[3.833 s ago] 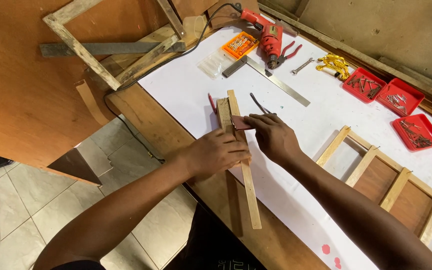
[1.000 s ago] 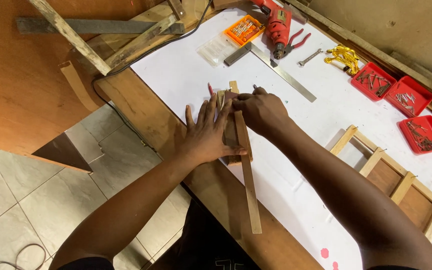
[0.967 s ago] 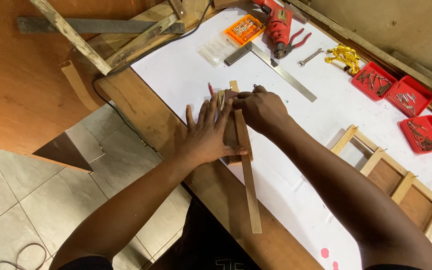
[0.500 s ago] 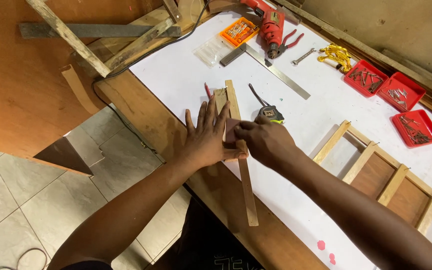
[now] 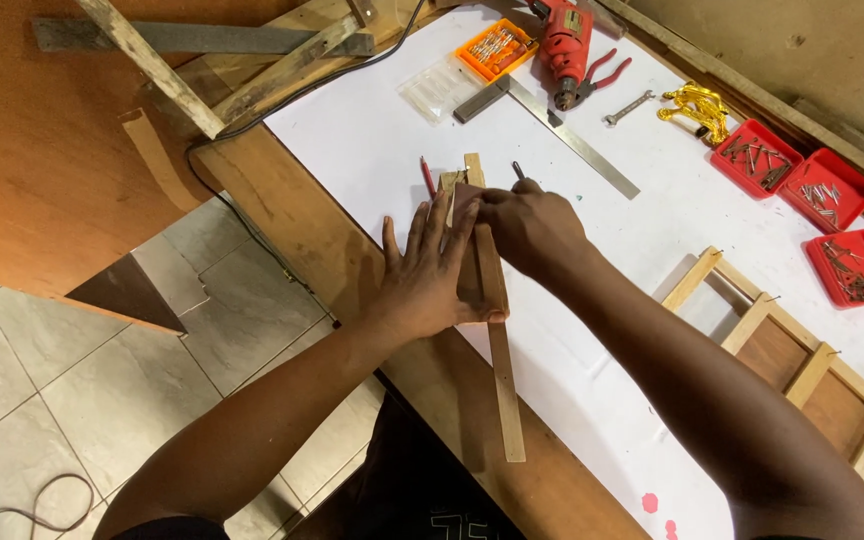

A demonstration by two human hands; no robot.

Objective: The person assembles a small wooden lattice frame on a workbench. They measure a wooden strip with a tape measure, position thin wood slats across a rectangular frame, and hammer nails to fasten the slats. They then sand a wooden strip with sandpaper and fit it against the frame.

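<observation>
Wood strip (image 5: 500,360): long, flat, pale batten lying along the white sheet's (image 5: 652,260) edge on the workbench.
Left hand (image 5: 430,272): fingers spread flat, pressing the strip and a short wood block (image 5: 450,183) beside it.
Right hand (image 5: 532,228): fingers curled together at the strip's upper part; grip contents cannot be determined.
Red pencil (image 5: 427,176): just beside the block.
Steel square (image 5: 572,138): flat, grey, well apart.

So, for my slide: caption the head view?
Left hand flat on wooden strip, right hand beside it.
</observation>
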